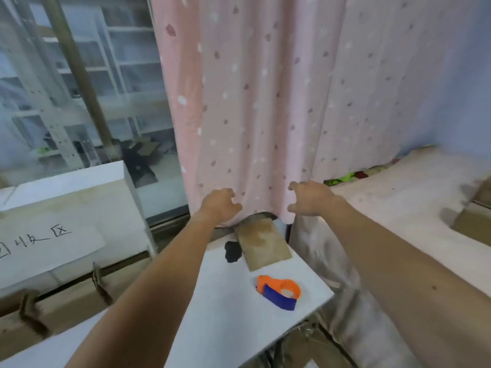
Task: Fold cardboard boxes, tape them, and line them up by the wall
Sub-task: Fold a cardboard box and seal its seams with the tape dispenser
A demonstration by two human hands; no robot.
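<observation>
A: Progress at this entry?

B: Early, by my reading. One flat cardboard piece [263, 245] lay on the bench [212, 301] at 12 o'clock, its far end tucked under the pink curtain [252, 115]. It was neither folded nor taped. A brown box [475, 224] sat on the bed [398, 208] at 3 o'clock; could not tell if it was taped.

A: Hands?

B: Left hand [220, 203] and right hand [310, 197] were both released, fingers loosely curled and holding nothing, at the curtain hem just above the cardboard's far end.

A: Cardboard condition? Tape?

B: Brown, flat, blotchy, near edge square. Orange-and-blue tape dispenser [279, 290] lay untouched at 6 o'clock from it.
</observation>
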